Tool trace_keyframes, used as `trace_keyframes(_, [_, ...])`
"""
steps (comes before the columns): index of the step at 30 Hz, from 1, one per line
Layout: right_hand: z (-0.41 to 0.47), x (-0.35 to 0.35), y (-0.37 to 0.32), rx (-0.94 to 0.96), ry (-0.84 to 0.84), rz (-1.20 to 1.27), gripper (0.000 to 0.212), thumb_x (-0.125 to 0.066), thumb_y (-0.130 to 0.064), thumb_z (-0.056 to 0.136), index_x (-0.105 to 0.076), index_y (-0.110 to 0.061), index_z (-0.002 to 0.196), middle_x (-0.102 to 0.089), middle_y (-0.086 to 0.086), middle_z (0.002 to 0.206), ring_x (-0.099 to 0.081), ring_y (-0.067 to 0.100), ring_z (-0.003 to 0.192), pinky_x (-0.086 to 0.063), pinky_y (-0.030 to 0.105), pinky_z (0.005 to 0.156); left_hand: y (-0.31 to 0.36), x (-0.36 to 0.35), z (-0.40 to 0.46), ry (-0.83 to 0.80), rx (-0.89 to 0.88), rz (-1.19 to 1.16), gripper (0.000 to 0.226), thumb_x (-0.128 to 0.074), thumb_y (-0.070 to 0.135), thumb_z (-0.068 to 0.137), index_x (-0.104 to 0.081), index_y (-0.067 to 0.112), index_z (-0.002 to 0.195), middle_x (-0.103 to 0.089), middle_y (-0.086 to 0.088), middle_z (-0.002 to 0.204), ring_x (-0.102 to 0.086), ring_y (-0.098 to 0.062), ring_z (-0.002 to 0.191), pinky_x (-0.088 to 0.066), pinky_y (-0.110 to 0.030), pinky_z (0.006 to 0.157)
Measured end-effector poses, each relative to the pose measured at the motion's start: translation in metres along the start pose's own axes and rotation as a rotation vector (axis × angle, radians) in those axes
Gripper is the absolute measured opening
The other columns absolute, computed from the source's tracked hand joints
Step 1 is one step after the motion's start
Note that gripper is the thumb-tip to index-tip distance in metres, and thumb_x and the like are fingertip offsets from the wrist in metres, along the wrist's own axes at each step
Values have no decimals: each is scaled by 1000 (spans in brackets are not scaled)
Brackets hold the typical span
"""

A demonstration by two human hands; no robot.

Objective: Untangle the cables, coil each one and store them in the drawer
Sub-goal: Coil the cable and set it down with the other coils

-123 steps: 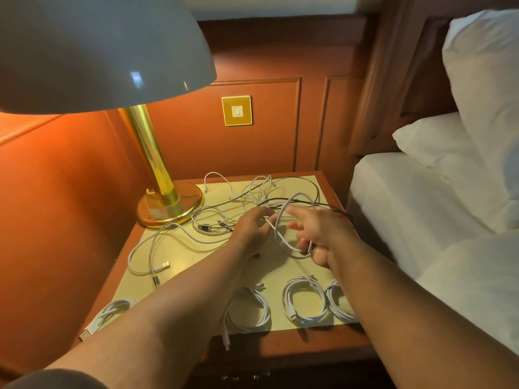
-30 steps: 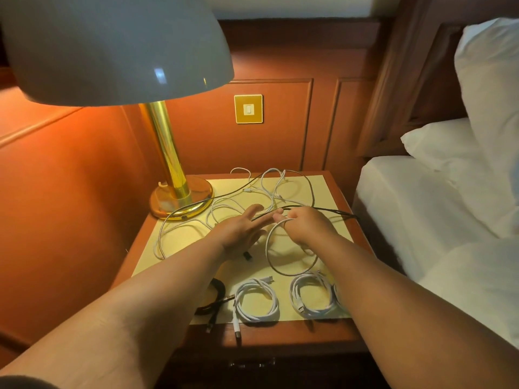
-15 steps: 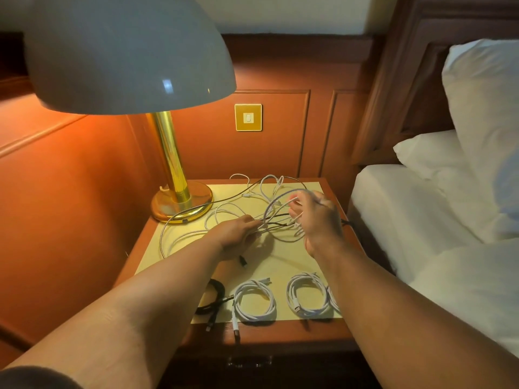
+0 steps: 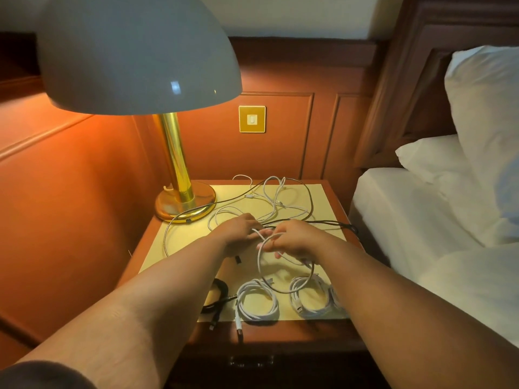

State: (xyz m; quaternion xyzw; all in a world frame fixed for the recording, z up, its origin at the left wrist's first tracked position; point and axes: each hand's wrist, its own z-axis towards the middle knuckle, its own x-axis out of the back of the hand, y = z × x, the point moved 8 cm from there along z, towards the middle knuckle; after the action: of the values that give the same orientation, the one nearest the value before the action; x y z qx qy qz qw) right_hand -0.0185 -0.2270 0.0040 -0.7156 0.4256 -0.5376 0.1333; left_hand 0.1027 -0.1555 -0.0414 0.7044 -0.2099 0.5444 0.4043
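Your bed [image 4: 421, 220] lies right of the nightstand [image 4: 280, 335], with the lamp [image 4: 134, 54] at its back left. Loose cables [image 4: 276, 200] sprawl behind your hands; three coiled ones [image 4: 258, 303] sit along the front edge. Your right hand [image 4: 295, 238] pinches a white cable loop [image 4: 259, 265], your left hand [image 4: 238, 230] grips its strand beside it.

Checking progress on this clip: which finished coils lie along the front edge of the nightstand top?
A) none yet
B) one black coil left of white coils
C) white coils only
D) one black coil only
B: a black coil lies at the front left, with a white coil beside it and another white coil further right, partly behind the right arm.
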Motion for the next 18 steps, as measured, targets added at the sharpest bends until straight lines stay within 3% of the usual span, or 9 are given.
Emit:
trace_keyframes(1, [1,-8,-1,4,-57,-26,38,-76,-38,85,-69,-16,114,-72,0,103,-62,16,80,-41,25,62,-1,0,0,-1,11,-18,52,-43,61,98,-64,26,130,-52,0,136,-51,-21,120,-46,-40,99])
trace_keyframes(3, [1,-15,-7,52,-66,-116,24,-71,-33,90,-71,-16,107,-65,-14,89,-57,10,71,-39,20,56,-2,0,2,-7,11,-41,50,-42,61,98,-67,26,125,-54,-2,132,-52,-21,118,-45,-40,99])
trace_keyframes(5, [1,-5,-10,81,93,-168,19,-60,-37,97,-70,-23,88,-62,-9,84,-54,15,72,-38,24,59,-6,0,3,-10,18,-47,42,-48,54,99,-69,26,122,-56,-2,130,-52,-19,115,-45,-38,98])
trace_keyframes(7, [-2,13,-9,83,302,-124,35,-51,-51,98,-60,-25,76,-62,-2,79,-57,22,77,-41,30,64,-8,0,3,2,21,-45,33,-55,44,99,-67,26,124,-55,0,131,-52,-19,114,-45,-34,96])
trace_keyframes(10, [-14,35,-6,102,475,103,52,-48,-66,92,-69,-20,101,-71,4,96,-62,28,94,-48,36,77,-8,0,0,20,10,-36,30,-56,33,99,-66,28,127,-53,3,134,-52,-20,118,-44,-34,98])
trace_keyframes(12, [-22,46,-2,89,546,287,67,-50,-67,90,-66,-8,116,-71,13,102,-62,33,96,-51,40,81,-12,-3,0,21,40,-66,31,-54,36,99,-67,27,126,-53,6,133,-53,-19,117,-46,-35,98])
trace_keyframes(14, [-26,52,1,90,578,364,69,-52,-64,91,-63,0,115,-69,18,92,-62,36,87,-53,45,78,-18,-5,0,24,107,-118,36,-51,47,98,-67,26,123,-56,7,128,-55,-17,110,-49,-37,95])
trace_keyframes(16, [-27,52,2,120,569,386,57,-52,-58,94,-68,-4,98,-62,3,60,-56,27,66,-48,41,65,-18,-5,1,18,152,-193,44,-45,55,99,-67,23,119,-59,3,121,-56,-18,105,-50,-38,92])
trace_keyframes(18, [-26,50,5,133,561,404,54,-53,-57,95,-68,-5,90,-39,-11,40,-38,16,52,-36,35,55,-13,1,-2,10,177,-348,45,-38,49,104,-68,17,116,-62,-4,119,-56,-21,106,-47,-36,91])
